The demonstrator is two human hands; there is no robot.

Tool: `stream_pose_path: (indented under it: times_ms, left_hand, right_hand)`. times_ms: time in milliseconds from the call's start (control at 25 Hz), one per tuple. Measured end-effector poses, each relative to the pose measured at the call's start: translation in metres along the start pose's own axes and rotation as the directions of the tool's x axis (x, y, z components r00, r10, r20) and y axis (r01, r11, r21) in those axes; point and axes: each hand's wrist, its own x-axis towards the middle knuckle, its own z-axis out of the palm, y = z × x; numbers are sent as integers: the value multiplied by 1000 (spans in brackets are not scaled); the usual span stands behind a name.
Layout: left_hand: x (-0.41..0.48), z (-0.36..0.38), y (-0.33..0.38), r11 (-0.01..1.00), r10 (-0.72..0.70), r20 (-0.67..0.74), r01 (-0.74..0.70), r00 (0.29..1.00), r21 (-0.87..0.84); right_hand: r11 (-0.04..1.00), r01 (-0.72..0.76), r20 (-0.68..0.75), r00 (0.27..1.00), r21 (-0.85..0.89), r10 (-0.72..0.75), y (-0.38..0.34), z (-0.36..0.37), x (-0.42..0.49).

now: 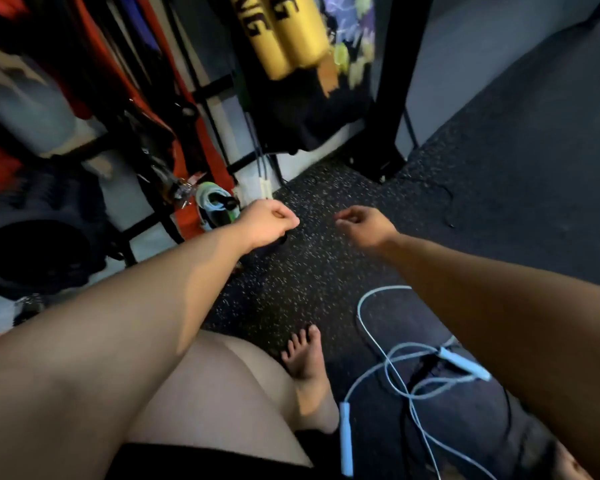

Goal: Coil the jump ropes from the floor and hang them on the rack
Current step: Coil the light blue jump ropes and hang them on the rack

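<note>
Left hand: the left hand (269,221) is reached forward and closed into a fist, thumb against the forefinger; whether it pinches anything cannot be told through the blur.
Right hand: the right hand (366,225) is also reached forward, just beside the left and apart from it. Its fingers are loosely curled downward and nothing shows in them.
Under the hands: black rubber floor flecked with white (309,271).
Task rope: a light blue jump rope with light blue handles (345,434) lies loose and uncoiled on the floor. It is well behind the right hand, under the right forearm, and neither hand touches it.
Between the arms: a bare foot (307,372) rests on the floor, nearer the body than either hand.
Beyond the right hand: a thin black cord (447,202) lies curved on the floor.
Just left of the left hand: a coiled pale blue and green rope (210,199) hangs low.
Rack: the black metal rack (392,98) stands on the floor beyond both hands.
On the rack: two yellow padded cylinders with black lettering (291,32) hang above the hands, with orange bands (94,64) further left.
</note>
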Motion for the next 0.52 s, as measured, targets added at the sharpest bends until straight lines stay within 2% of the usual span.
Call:
stream_pose_path:
  times_ms: [240, 520]
  left_hand:
    - [-34, 147, 30, 998, 47, 224, -39, 973, -43]
    - [-39, 285, 6, 992, -20, 423, -33, 906, 118]
  right_hand:
    - [993, -118, -92, 989, 20, 119, 108, -54, -79]
    - [934, -356, -114, 927, 22, 357, 249, -75, -146]
